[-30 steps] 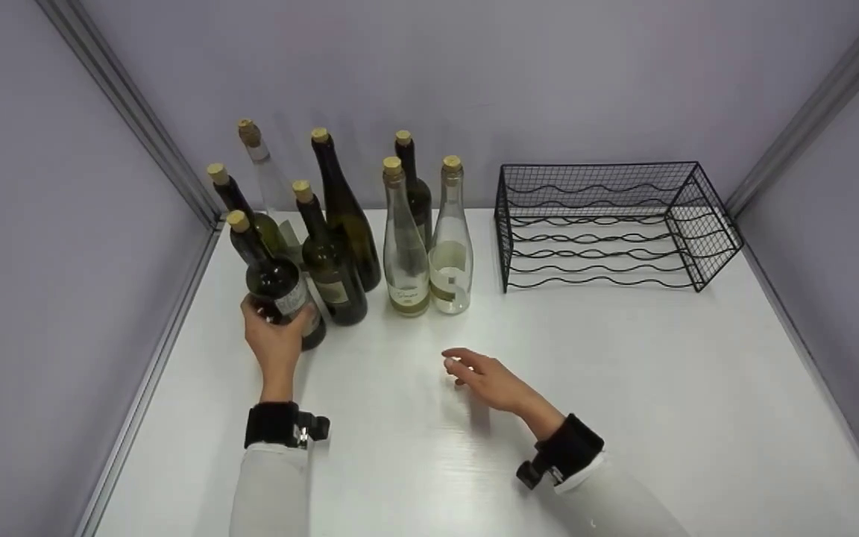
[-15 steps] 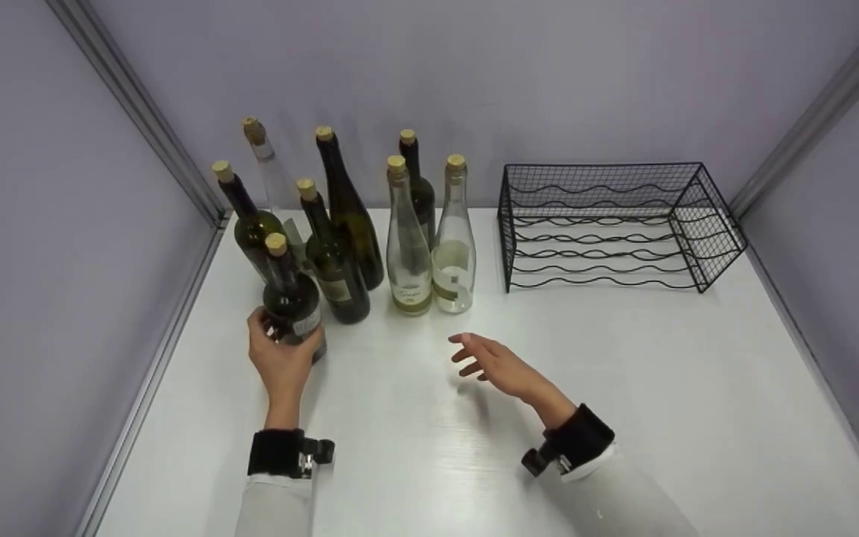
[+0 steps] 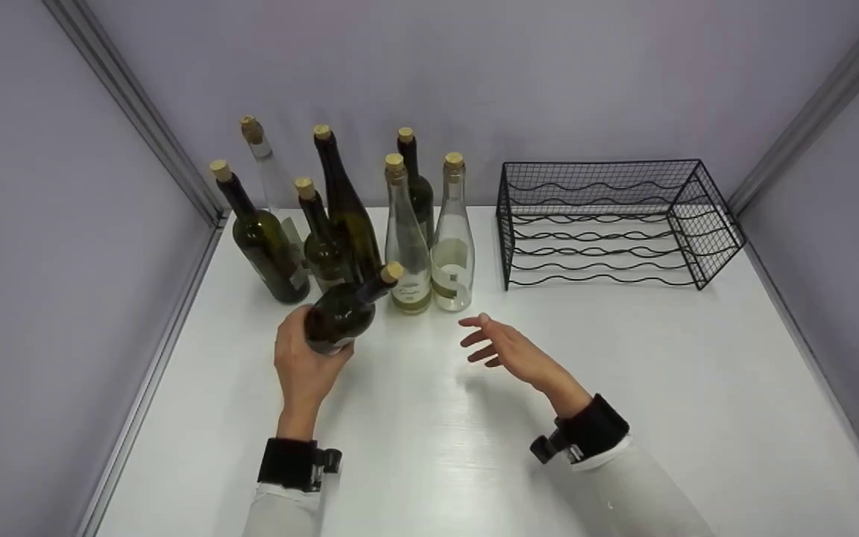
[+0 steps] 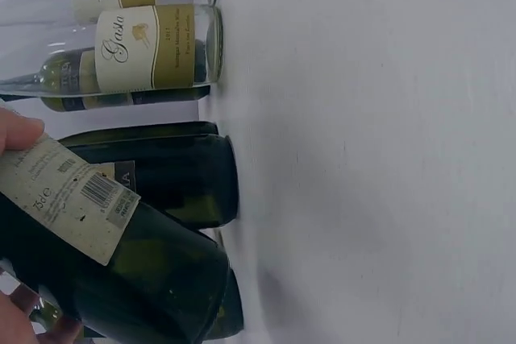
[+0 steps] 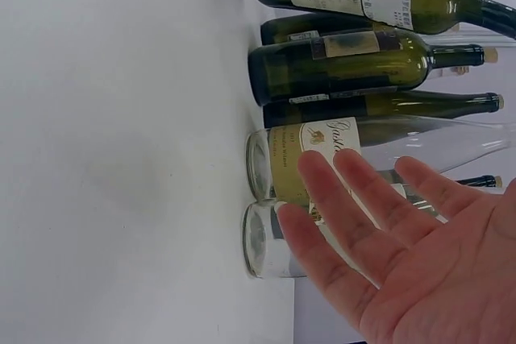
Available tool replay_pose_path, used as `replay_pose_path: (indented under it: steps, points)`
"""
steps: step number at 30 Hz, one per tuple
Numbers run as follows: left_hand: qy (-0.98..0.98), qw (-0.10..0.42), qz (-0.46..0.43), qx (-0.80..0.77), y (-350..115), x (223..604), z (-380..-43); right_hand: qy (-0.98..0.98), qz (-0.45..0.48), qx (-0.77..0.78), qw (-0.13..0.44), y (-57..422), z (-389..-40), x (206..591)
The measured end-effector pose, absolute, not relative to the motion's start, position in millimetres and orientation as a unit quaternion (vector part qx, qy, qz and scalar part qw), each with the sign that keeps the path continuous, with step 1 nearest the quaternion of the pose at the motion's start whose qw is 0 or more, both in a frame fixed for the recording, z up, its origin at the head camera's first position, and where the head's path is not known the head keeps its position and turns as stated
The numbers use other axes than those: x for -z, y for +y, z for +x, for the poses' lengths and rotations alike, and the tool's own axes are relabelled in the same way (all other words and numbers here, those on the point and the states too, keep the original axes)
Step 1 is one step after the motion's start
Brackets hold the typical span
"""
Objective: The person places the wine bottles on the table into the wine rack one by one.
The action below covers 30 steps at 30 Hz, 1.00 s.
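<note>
A dark green wine bottle [image 3: 341, 314] is held tilted above the white table [image 3: 623, 388], left of centre in the head view.

The bottle's body is wrapped by the left hand [image 3: 303, 365], fingers curled round it, so that the corked neck is angled up and to the right, clear of the standing bottles [image 3: 407, 239] behind. The right hand [image 3: 508, 350] is held empty beside it, fingers spread and relaxed. A black wire rack [image 3: 608, 224] is seen at the upper right.

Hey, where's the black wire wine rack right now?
In the head view the black wire rack sits on the white table at the far right, against the back wall, just right of the clear bottles and beyond the right hand.
</note>
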<state>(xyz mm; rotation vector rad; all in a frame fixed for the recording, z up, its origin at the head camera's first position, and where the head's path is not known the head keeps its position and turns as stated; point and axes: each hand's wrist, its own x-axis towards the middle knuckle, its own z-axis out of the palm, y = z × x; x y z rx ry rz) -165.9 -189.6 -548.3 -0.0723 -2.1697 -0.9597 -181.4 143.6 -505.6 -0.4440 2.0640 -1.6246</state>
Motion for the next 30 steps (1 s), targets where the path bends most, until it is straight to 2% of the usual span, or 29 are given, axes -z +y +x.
replay_pose_path:
  steps: [8,19,24,30]
  points:
    - [-0.866,0.380,-0.086,0.313,-181,551,-170,0.732,-0.179,0.609,0.246,143,-182,502]
    - [-0.888,0.355,-0.150,0.249,-178,554,-169,0.701,-0.198,0.645,0.228,147,-184,483]
    - [-0.902,0.329,-0.176,0.215,-175,552,-166,0.763,-0.215,0.582,0.183,143,-182,476]
    - [-0.929,0.263,-0.195,0.173,-170,546,-163,0.868,-0.248,0.415,0.109,133,-177,475]
